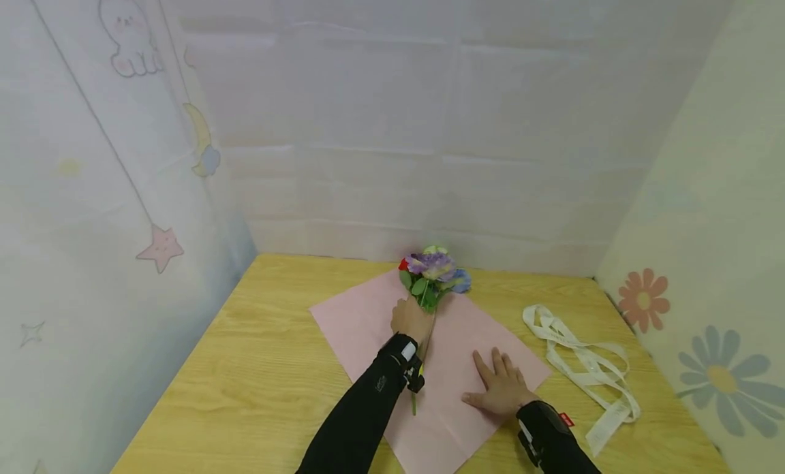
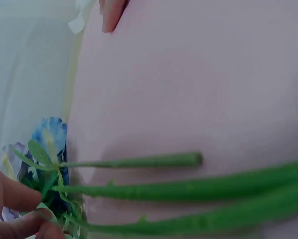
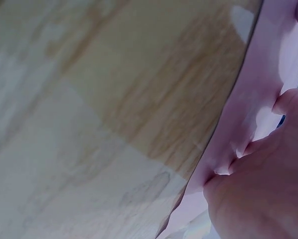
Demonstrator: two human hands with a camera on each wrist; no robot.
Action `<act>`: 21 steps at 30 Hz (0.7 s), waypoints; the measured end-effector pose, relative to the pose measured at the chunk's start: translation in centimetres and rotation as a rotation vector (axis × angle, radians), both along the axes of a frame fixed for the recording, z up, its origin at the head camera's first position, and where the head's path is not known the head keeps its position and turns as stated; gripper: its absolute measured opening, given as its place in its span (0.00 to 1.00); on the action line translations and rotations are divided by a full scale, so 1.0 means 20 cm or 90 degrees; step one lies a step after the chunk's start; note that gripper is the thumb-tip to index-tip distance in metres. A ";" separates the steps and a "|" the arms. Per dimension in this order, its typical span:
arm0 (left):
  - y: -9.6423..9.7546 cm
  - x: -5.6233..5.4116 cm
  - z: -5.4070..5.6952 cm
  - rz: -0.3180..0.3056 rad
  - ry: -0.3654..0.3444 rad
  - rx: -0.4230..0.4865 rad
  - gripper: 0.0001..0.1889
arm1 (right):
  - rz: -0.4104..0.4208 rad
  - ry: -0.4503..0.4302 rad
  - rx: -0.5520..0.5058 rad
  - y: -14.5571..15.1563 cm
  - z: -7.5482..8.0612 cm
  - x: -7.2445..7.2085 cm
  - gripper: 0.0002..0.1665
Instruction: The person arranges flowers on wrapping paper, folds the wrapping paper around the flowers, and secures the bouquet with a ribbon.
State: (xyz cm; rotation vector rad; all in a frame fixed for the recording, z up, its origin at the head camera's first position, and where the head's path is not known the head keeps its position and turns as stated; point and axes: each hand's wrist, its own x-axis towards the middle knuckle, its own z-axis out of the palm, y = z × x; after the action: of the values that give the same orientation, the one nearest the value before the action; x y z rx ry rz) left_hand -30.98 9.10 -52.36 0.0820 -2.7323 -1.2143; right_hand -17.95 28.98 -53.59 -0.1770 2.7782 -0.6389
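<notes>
A small bunch of artificial-looking flowers, purple, blue, red and pale green, lies over the far corner of a pink sheet of wrapping paper. Just below the blooms, my left hand holds the bunch, its thumb and fingers pinching near the leaves in the left wrist view. Several green stems run from there back over the paper, one cut shorter than the others. My right hand rests on the paper's right part with fingers spread. The right wrist view shows that hand beside the paper's edge.
A loosely looped white ribbon lies on the wooden table, right of the paper. Behind the table hangs a pale sheet. Printed panels with cartoon figures and flowers stand at both sides.
</notes>
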 end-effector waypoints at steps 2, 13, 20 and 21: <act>-0.03 -0.01 -0.02 -0.024 -0.003 -0.008 0.15 | -0.002 0.007 -0.006 0.01 -0.01 0.00 0.65; -0.32 0.02 0.01 -0.190 -0.050 0.074 0.18 | 0.016 0.034 0.053 0.00 0.00 -0.03 0.62; -0.62 0.24 0.13 -0.410 -0.048 -0.197 0.12 | 0.060 0.162 0.097 -0.05 0.10 0.07 0.53; -0.65 0.29 0.14 -0.442 -0.054 -0.230 0.15 | 0.077 0.186 0.092 -0.07 0.11 0.09 0.51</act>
State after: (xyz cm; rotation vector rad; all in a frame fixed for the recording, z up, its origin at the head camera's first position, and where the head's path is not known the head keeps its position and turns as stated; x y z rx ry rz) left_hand -25.13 -3.86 -49.64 -0.9385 -3.1071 -0.7984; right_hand -16.23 27.60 -51.39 -0.4363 3.0482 -0.4069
